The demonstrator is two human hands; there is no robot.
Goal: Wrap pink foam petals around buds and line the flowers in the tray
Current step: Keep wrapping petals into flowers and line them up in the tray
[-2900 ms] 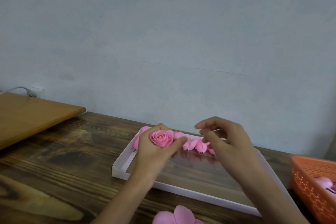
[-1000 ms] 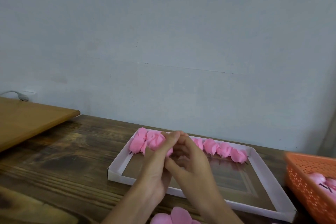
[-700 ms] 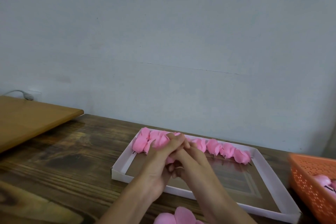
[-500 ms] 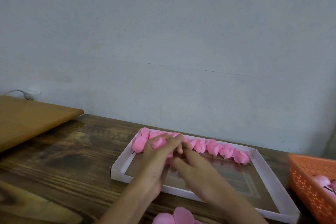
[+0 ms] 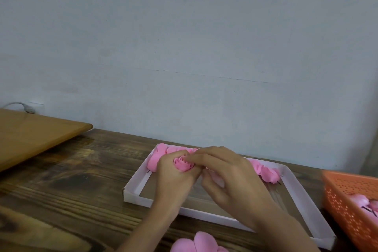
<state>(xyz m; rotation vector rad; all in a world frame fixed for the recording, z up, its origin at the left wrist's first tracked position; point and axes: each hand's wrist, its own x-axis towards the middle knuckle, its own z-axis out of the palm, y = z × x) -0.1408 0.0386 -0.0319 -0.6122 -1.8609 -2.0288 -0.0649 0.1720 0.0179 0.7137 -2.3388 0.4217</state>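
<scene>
My left hand grips a pink foam rose over the white tray, its fingers curled round the flower's base. My right hand reaches across from the right, fingertips touching the rose's top edge. A row of finished pink flowers lies along the tray's far wall, partly hidden behind both hands. Loose pink petals lie on the table at the bottom edge.
An orange perforated basket with more pink pieces stands at the right. A lighter wooden board sits at the left, raised above the dark wooden table. A pale wall stands close behind the tray.
The rose has turned in my left hand so its spiral face shows again. My right hand moved from under the flower to over its top.
</scene>
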